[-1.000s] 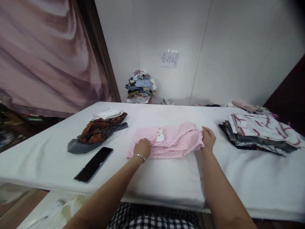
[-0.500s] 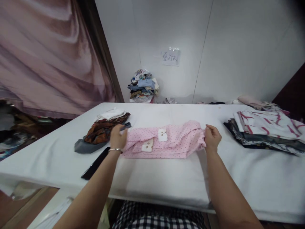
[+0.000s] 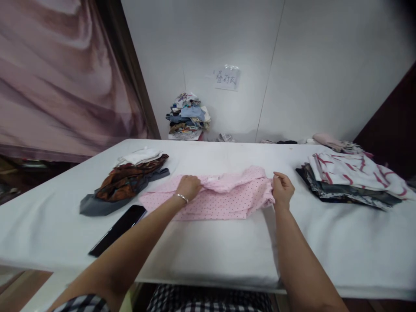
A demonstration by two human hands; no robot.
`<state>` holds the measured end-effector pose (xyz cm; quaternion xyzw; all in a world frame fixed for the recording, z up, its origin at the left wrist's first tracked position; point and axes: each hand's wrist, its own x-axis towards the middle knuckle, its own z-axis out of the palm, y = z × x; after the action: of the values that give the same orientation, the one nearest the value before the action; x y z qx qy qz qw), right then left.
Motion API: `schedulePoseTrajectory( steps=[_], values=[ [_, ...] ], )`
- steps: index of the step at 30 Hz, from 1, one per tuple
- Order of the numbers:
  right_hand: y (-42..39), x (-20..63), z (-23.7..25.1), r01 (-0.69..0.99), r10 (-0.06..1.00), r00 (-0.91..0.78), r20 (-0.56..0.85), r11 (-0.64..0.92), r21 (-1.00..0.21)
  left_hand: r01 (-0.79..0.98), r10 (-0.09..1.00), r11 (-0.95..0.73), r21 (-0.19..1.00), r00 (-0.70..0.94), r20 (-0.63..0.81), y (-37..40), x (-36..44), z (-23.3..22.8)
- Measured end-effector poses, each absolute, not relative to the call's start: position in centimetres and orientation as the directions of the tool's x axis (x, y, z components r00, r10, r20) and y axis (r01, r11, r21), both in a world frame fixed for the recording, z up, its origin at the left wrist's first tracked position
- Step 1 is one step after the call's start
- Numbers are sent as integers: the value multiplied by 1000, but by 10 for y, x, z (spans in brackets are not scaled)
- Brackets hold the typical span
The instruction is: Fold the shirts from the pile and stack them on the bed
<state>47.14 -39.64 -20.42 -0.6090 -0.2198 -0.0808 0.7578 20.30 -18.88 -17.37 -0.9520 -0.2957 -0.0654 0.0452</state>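
The pink dotted garment [image 3: 224,203] lay on the white cloth [image 3: 208,260] of the table, in the middle, directly ahead of the person, its upper part bunched into a loose fold. The left hand [image 3: 188,187], a silver bracelet [image 3: 182,198] at its wrist, was bent over the garment's upper edge, left of its middle. The fingers were curled narrow and seemed to grip the fabric, though their tips were hidden and the pinch itself was hard to make out. The right hand [image 3: 282,190] held the garment's gathered right end, thumb and fingers drawn close together at the edge.

The left forearm covered part of the garment's left side and the near end of the black phone [image 3: 120,227]. Beyond the phone lay a rumpled heap of clothes [image 3: 130,182], gray, brown and white. To the right, the folded stack [image 3: 351,177], topped by a red-and-white piece, reached the picture's side. The checked sleeve [image 3: 84,303] was cut off at the bottom, and shadow blurred the upper right corner.
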Motion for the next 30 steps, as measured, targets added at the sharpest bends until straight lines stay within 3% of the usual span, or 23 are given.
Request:
schedulePoseTrajectory(
  steps=[3, 6, 8, 10, 13, 17, 19, 21, 24, 26, 28, 30],
  values=[
    [-396, 469, -202, 398, 153, 886, 438, 233, -887, 743, 706, -669, -13, 641, 302, -149, 199, -140],
    [-398, 464, -200, 418, 182, 871, 456, 214, -883, 895, 886, -398, 201, 319, 335, -109, 196, -111],
    [-400, 460, -198, 456, 224, 840, 494, 204, -867, 918, 914, -308, 248, 214, 344, -98, 198, -103],
    [-403, 456, -196, 512, 317, 776, 546, 191, -838, 890, 861, -414, 190, 315, 400, -103, 206, -107],
    [-406, 448, -190, 564, 581, 599, 551, 183, -805, 713, 689, -691, 116, 603, 401, -134, 226, -127],
    [-401, 428, -188, 444, 932, 237, 275, 148, -884, 515, 533, -844, 153, 770, 351, -171, 252, -157],
    [-398, 416, -192, 354, 996, 42, 84, 63, -933, 470, 497, -868, 163, 808, 316, -177, 262, -167],
    [-395, 404, -198, 301, 992, -107, -67, -32, -953, 471, 498, -867, 163, 833, 239, -177, 271, -175],
    [-393, 394, -201, 238, 966, -212, -145, -93, -967, 515, 531, -843, 158, 843, 82, -172, 278, -187],
    [-393, 396, -199, 153, 993, -106, -48, -32, -988, 534, 544, -830, 162, 838, 25, -171, 279, -196],
    [-392, 409, -196, 117, 970, 221, 103, 78, -990, 538, 550, -825, 172, 835, 24, -171, 276, -202],
    [-392, 430, -197, 218, 780, 596, 188, 68, -973, 540, 556, -821, 183, 830, 49, -175, 271, -203]
  ],
)
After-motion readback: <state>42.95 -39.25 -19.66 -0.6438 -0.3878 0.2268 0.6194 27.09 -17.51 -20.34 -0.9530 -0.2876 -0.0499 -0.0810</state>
